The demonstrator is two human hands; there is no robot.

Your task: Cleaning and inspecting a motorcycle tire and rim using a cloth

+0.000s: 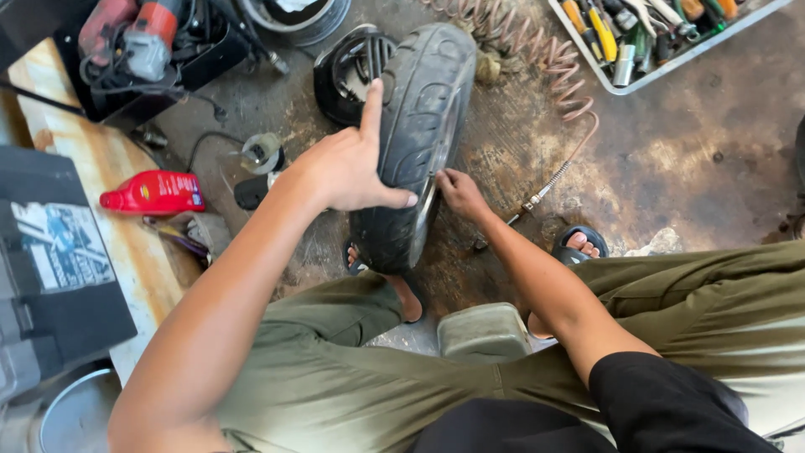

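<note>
While the small black tyre [419,134] is standing upright on the stained floor [671,159] between the person's sandalled feet, the left hand [348,168] is lying spread and flat against its tread, steadying it, and the right hand [459,191] is pinching at the rim edge, fingertips pressed together on something too small to tell. By my judgement, the wheel is being braced for rim work. A coiled air hose [537,59] is crowding the right side; a red bottle [155,193] is lying well left.
</note>
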